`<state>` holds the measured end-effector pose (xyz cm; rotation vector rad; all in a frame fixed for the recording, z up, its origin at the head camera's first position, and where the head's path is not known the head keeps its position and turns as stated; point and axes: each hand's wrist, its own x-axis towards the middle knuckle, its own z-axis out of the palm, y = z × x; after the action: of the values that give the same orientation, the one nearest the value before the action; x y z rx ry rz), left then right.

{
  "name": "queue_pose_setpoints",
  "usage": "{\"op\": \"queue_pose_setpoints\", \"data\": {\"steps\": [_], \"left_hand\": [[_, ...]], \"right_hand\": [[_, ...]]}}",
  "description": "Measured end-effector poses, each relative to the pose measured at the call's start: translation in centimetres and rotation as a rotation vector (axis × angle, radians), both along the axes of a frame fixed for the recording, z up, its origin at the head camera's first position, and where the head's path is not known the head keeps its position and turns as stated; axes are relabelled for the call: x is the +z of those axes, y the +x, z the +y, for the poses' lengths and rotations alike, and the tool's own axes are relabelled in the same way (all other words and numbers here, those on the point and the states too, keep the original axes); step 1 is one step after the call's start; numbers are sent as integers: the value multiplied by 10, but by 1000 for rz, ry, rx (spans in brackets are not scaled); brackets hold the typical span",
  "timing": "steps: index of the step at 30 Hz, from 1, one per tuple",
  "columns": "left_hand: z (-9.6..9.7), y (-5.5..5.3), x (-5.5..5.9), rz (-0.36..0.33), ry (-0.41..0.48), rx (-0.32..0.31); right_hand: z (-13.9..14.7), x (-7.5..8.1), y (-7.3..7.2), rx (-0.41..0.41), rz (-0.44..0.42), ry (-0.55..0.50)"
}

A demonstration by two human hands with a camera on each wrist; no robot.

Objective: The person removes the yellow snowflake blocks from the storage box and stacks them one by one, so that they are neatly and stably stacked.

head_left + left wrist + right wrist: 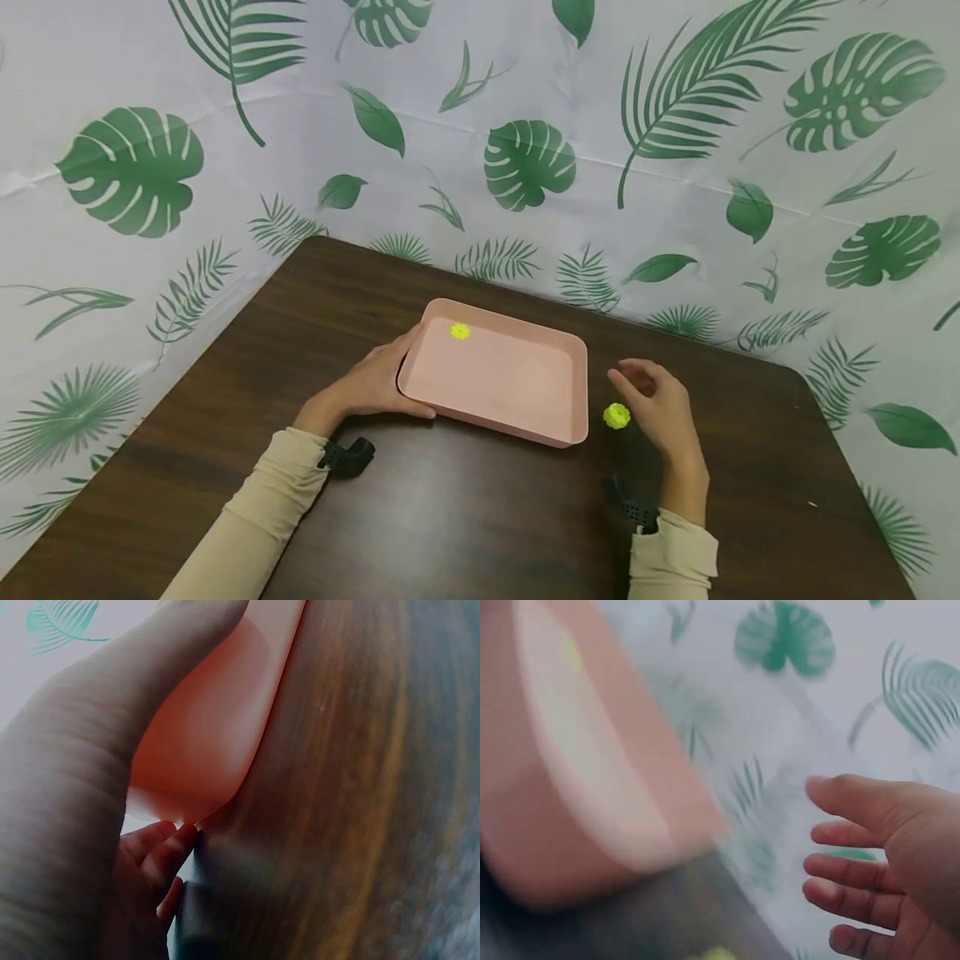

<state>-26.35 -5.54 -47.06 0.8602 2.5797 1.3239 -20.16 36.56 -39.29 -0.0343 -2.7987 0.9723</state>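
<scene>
A pink rectangular tray (498,375) sits on the dark table, with one small bright yellow flower-shaped piece (461,332) in its far left corner. My left hand (378,379) grips the tray's left end, thumb along the near side and fingers around the far part; the left wrist view shows the thumb against the pink wall (202,727). Just right of the tray, a second yellow scalloped piece (617,416) lies on the table. Close by it is my right hand (663,408), fingers loosely bent and holding nothing. In the right wrist view, this hand (900,862) has its fingers spread apart.
The brown wooden table (420,517) extends around the tray. Behind it hangs a white cloth (442,75) printed with green leaves. Black wrist devices (348,457) are strapped to both forearms. A tiny pale speck (813,503) lies at the table's right side.
</scene>
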Motion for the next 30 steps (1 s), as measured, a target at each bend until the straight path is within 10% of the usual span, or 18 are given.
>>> {"op": "queue_pose_setpoints", "data": {"steps": [15,23,30], "left_hand": [[-3,-2,2,14,-11,-11],[-2,-3,-1,20,-18,-27],[-5,-4,0,37,-14,-20]], "right_hand": [[-150,-1,-95,238,0,-77],[-193,-35,-114,279,-128,-15],[-208,-47,-119,272,-58,37]]}}
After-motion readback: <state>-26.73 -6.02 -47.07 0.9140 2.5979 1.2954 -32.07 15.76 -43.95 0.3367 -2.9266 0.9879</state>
